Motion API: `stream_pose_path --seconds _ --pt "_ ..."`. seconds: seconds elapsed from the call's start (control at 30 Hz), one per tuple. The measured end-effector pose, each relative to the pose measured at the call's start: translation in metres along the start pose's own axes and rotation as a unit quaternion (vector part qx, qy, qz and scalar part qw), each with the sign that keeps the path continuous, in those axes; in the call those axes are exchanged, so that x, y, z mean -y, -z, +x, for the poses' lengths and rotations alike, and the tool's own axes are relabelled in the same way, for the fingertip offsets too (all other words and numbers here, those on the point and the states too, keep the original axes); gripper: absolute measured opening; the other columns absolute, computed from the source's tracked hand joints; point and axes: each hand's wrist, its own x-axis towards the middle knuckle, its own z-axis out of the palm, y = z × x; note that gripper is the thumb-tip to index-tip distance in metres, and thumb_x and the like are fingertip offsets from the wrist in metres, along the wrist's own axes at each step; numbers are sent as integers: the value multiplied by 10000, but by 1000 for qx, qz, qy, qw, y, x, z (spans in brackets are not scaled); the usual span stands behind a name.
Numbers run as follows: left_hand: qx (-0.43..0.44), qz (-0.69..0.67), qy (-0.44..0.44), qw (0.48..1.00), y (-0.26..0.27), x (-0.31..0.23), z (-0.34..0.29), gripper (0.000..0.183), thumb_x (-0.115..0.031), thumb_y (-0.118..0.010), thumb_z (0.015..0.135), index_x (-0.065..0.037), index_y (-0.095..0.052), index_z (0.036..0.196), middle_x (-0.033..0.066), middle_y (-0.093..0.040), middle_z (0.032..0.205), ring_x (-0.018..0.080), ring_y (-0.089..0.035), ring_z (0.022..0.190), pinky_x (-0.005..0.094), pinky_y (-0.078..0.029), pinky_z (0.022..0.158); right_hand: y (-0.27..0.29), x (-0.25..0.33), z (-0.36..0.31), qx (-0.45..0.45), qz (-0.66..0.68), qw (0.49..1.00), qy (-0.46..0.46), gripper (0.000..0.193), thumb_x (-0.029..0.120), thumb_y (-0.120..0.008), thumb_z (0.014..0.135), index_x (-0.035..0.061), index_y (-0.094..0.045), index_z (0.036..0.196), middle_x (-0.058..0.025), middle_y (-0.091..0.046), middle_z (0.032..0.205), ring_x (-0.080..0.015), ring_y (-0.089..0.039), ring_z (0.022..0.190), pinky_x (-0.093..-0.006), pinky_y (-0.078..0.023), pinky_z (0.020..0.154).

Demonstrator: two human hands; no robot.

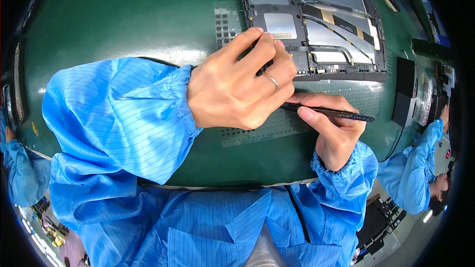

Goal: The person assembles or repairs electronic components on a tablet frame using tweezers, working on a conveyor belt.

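My right hand (336, 123) pinches a pair of black tweezers (346, 114) between thumb and fingers. The front of the tweezers passes behind my left hand, so their tips are hidden. My left hand (242, 79), with a ring on one finger, reaches across to the lower left corner of an opened electronic device (336, 20). Its fingers are bent and close together, with their tips at the device's black frame; whatever they grip is out of sight. Silver panels, dark ribbon cables and small yellow-ringed screw holes show on the device.
A clear sheet with rows of small black pads (225, 22) lies left of the device, and a clear dotted sheet (262, 131) under my hands. At right stands a black box (405, 86) with a cable. Co-workers in blue sleeves (410, 168) sit at both sides.
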Motion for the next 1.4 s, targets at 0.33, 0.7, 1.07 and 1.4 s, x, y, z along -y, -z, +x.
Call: stream_pose_path --seconds 0.33,0.7,1.07,1.4 --pt "-67 -6 -9 998 -6 0 -4 197 -151 -549 473 0 -521 596 108 -483 700 240 -486 679 334 -439 629 -9 -3 -2 -22 25 999 4 93 -29 -577 696 -52 -576 787 -114 -601 786 -135 -551 714 -234 -432 675" --pt "13 -8 -18 1000 11 8 -2 280 -77 -508 504 47 -561 750 144 -541 781 254 -544 745 343 -477 676 -2 8 10 -38 260 961 -85 50 -43 -521 675 -65 -546 713 -162 -575 695 -279 -584 707 -340 -451 689" --pt "-17 -124 113 986 81 19 40 392 36 -656 491 46 -537 864 168 -543 823 282 -556 705 311 -467 589 21 74 24 -200 136 932 269 107 -10 -523 618 -57 -517 714 -183 -554 664 -310 -576 626 -367 -470 625" --pt "-62 -129 138 980 85 24 40 419 9 -653 392 47 -558 799 139 -517 743 238 -525 609 286 -443 496 8 83 31 -189 117 946 234 102 -48 -548 622 -63 -546 722 -195 -582 698 -228 -566 634 -286 -441 616"
